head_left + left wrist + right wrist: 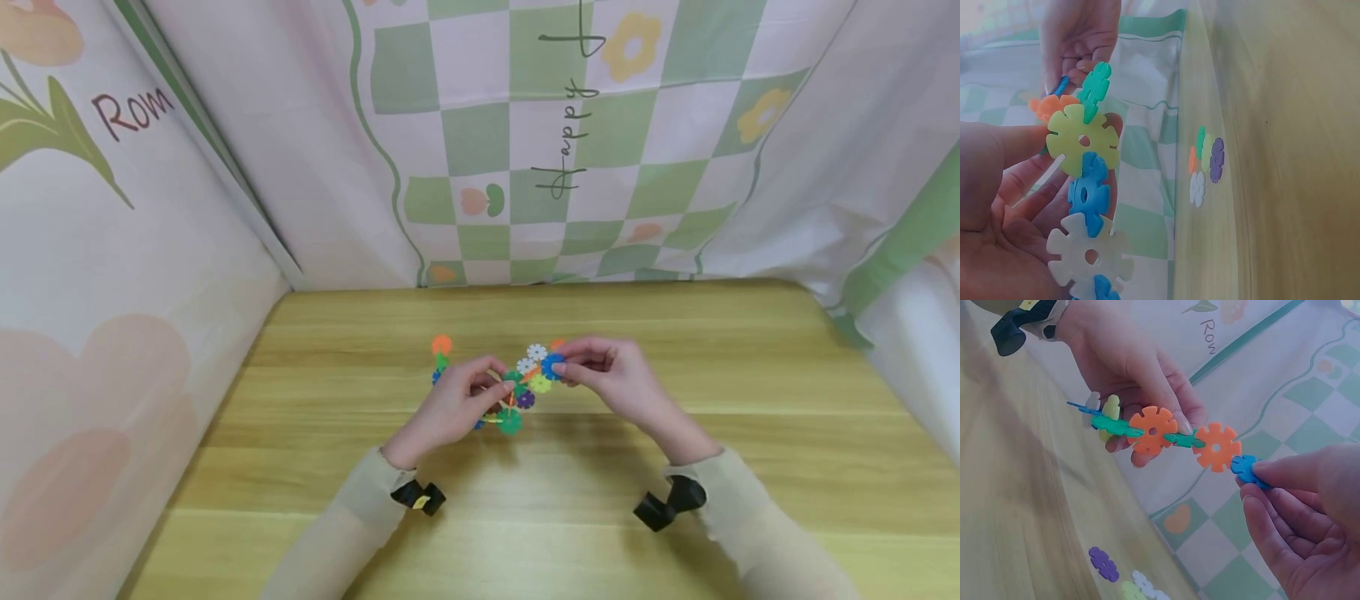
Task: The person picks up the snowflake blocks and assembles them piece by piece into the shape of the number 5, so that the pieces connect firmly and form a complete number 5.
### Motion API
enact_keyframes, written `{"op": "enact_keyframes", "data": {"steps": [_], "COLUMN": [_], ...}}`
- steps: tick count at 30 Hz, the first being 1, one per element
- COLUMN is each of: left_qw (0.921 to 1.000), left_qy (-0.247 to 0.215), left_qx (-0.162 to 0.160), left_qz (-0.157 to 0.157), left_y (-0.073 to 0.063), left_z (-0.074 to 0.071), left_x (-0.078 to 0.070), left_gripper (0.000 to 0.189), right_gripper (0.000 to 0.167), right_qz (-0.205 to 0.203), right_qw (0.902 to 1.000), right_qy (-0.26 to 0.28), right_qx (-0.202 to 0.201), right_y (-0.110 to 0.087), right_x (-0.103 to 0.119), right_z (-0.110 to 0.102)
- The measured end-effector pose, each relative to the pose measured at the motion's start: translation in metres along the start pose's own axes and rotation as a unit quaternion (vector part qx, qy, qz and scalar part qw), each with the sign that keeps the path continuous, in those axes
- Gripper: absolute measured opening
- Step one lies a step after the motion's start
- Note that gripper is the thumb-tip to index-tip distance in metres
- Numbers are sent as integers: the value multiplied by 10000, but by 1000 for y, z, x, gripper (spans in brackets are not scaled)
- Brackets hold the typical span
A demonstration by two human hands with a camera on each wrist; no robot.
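Both hands work just above a wood-grained bench [525, 517], on a chain [1141, 424] of notched, flower-shaped plastic pieces that spans the gap between them. The left hand [448, 408] grips the chain partway along, thumb on the near side and fingers curled behind it, close to a green piece [1179, 441] that links two orange ones. The right hand [622, 383] is closed to a pinch, its thumb and fingertips on a small blue piece [1249, 470] at the chain's end. That blue piece meets the rim of the nearer orange piece [1225, 459]; how deep it sits in the notch cannot be told. Past the left hand's grip, the left wrist view shows a yellow piece [1069, 147], a medium-blue piece [1092, 215] and a whitish piece [1069, 259] joined one after another, neighbours set edgewise into each other's slots. Loose pieces lie directly on the bench beyond the chain: a purple piece [1102, 564] and two white pieces [536, 352] among them, with a lime piece [1132, 590] beside these. On the far side of the left hand, an orange disc [442, 344] shows near a bit of green and blue; whether these belong to the chain is unclear. A checkered cloth [480, 142] hangs behind the bench.
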State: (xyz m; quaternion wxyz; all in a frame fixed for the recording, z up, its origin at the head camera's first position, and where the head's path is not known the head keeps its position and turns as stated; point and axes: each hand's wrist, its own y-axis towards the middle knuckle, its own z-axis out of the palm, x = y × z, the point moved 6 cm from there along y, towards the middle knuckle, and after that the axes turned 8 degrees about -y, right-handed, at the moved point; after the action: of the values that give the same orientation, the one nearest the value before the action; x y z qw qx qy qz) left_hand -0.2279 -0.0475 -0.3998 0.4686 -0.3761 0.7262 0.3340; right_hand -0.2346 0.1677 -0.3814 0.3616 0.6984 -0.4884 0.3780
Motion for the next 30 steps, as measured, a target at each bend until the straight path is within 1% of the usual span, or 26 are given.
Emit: {"op": "enact_keyframes", "data": {"steps": [3,8,12,19,24,30], "left_qw": [10000,10000,9999,9998,9998,9997], "left_qy": [32,51,45,33,-15,-196], "left_qx": [8,56,99,169,158,101], "left_qz": [13,44,63,75,105,62], "left_y": [0,-1,-1,-1,-1,-1], "left_z": [0,0,1,4,5,4], "left_x": [0,1,2,5,5,4], "left_gripper": [15,14,14,11,11,11], "right_gripper": [15,19,22,22,22,20], "right_qz": [30,29,-77,-274,-247,-428], "right_qw": [10000,9998,9994,9988,9992,9988], "right_qy": [-55,-196,-333,-334,-297,-231], "right_qx": [44,54,95,239,115,-104], "right_y": [0,0,1,1,0,0], "right_x": [-1,0,2,5,4,5], "right_z": [1,0,0,5,8,13]}}
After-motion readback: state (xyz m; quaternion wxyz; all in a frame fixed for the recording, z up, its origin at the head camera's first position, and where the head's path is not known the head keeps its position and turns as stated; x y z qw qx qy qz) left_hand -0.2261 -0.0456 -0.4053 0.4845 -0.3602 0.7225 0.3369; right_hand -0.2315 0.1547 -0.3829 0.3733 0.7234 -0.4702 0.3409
